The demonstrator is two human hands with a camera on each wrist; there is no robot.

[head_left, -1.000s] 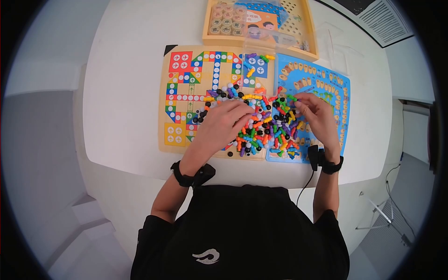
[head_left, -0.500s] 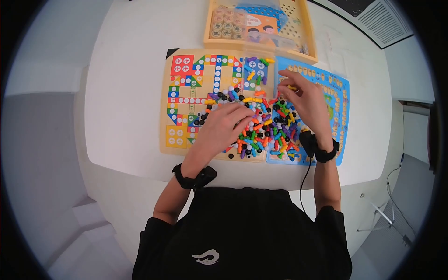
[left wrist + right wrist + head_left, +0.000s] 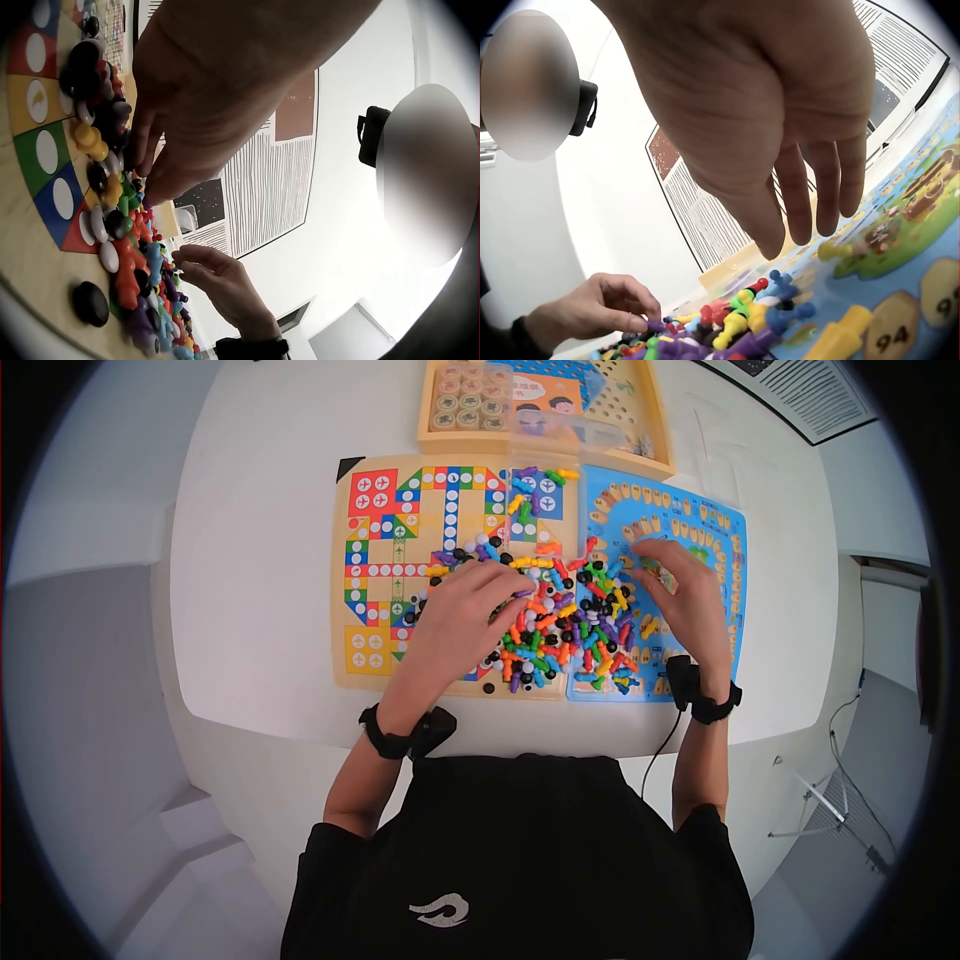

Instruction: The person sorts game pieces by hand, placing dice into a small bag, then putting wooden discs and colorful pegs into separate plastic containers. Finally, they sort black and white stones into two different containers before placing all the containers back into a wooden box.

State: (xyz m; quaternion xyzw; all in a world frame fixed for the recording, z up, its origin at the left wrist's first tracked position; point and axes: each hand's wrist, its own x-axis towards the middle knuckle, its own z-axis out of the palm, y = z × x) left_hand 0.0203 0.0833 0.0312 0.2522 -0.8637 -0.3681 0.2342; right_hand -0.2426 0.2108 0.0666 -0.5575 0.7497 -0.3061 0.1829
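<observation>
In the head view, my left hand [image 3: 460, 620] is over the left part of a heap of small coloured pegs and round pieces [image 3: 545, 645]. A purple peg [image 3: 656, 327] is pinched between its thumb and finger, as the right wrist view shows. My right hand [image 3: 692, 605] hovers over the blue numbered board [image 3: 735, 560], right of the heap, fingers extended and apart from the thumb, holding nothing visible. Below those fingers a blurred yellow peg [image 3: 834, 250] appears in the right wrist view. The heap spans the blue board and the wooden game board [image 3: 350, 680].
Several pegs lie on the wooden board's upper right, including a green one [image 3: 553, 478], around a transparent container's edge. Behind the boards stands a wooden box [image 3: 425, 435] with round wooden pieces [image 3: 468, 402] and a booklet. One black piece [image 3: 489, 688] lies apart near the front.
My right hand moved up and left, then back right; the green piece at its fingertips is gone from them. My left hand stays over the heap. The whole head view has shifted slightly.
</observation>
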